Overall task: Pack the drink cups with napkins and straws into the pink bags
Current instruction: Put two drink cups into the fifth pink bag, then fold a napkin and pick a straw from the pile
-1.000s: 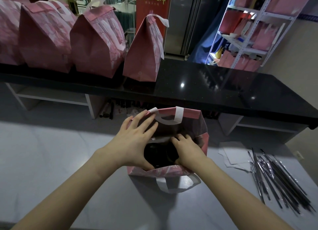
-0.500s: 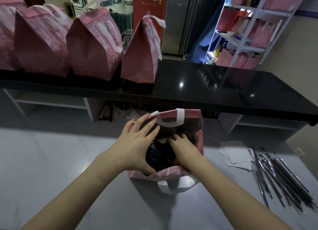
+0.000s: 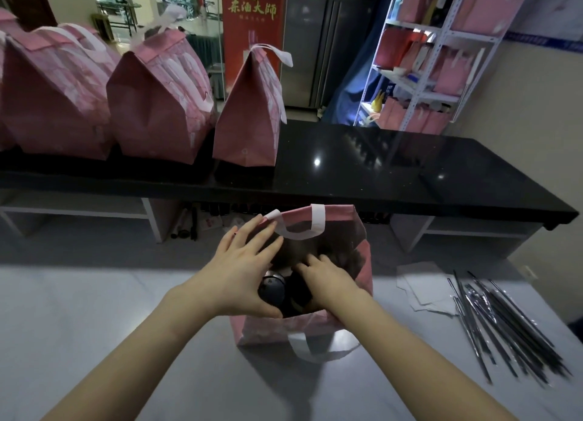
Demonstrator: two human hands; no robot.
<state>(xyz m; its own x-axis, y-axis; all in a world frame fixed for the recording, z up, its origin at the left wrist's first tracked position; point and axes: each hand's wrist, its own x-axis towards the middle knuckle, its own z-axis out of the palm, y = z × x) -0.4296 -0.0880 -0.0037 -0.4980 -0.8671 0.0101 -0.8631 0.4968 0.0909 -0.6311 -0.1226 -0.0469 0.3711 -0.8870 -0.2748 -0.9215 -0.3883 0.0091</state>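
Note:
An open pink bag point(image 3: 285, 329) with white handles stands on the grey table in front of me. Inside it I see the dark lid of a drink cup point(image 3: 272, 289) and a second dark cup point(image 3: 299, 296) beside it. My left hand point(image 3: 243, 272) lies over the bag's left edge, fingers spread to the back rim and thumb at the front rim, holding that side. My right hand point(image 3: 328, 282) reaches down into the bag with its fingers curled on the second cup. The bag's left wall is hidden under my hand.
White napkins point(image 3: 422, 289) and several dark wrapped straws point(image 3: 504, 329) lie on the table to the right. Several closed pink bags point(image 3: 157, 111) stand in a row on the black counter point(image 3: 410, 174) behind. A white shelf point(image 3: 441, 58) holds more bags at the back right.
Both hands stay in the bag. My right hand has shifted slightly left and deeper, and the dark cup lid shows more between the hands.

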